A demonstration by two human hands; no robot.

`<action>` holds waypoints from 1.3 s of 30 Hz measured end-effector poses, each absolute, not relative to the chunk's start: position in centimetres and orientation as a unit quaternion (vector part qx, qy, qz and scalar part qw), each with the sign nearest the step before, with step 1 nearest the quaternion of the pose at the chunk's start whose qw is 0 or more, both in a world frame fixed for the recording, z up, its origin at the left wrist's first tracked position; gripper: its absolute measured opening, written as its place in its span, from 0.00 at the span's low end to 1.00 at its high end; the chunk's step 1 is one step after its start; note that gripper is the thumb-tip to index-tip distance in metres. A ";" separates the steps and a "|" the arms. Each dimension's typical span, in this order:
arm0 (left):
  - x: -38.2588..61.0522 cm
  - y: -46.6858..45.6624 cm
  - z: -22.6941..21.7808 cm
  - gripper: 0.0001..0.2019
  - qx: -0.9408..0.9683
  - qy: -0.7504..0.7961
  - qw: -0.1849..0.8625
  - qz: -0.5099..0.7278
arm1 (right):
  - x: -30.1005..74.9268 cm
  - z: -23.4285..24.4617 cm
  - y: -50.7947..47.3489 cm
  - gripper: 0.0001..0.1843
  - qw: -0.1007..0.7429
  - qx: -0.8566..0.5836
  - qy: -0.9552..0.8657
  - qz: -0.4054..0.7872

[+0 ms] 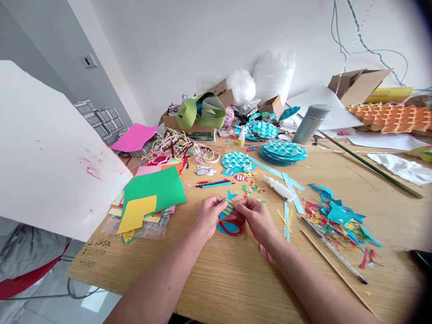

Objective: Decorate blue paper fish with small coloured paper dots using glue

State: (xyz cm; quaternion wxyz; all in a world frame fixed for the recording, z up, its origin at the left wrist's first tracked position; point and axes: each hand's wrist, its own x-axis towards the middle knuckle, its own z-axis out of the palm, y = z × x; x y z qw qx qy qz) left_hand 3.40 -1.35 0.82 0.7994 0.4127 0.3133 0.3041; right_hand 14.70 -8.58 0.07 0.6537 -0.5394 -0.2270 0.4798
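Observation:
Between my two hands is a small blue paper fish with yellow stripes, its tail pointing away from me. My left hand pinches its left edge with thumb and finger. On the opposite edge, my right hand also pinches the fish. Red-handled scissors lie just below, partly hidden by the hands, over a blue paper piece. Beyond the fingers are small colored paper scraps, a red-and-white striped paper fish and a scalloped blue paper piece. A white glue bottle lies to the right.
Colored paper sheets are piled at left, beside a large white board. Pens lie ahead. At right are blue cuttings, a brush and a thin stick. A grey thermos stands behind stacked blue discs.

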 end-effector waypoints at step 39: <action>3.4 -1.6 1.2 0.15 0.435 0.326 0.780 0.308 | 14.5 0.2 -8.7 0.22 0.641 -0.544 -0.225 0.493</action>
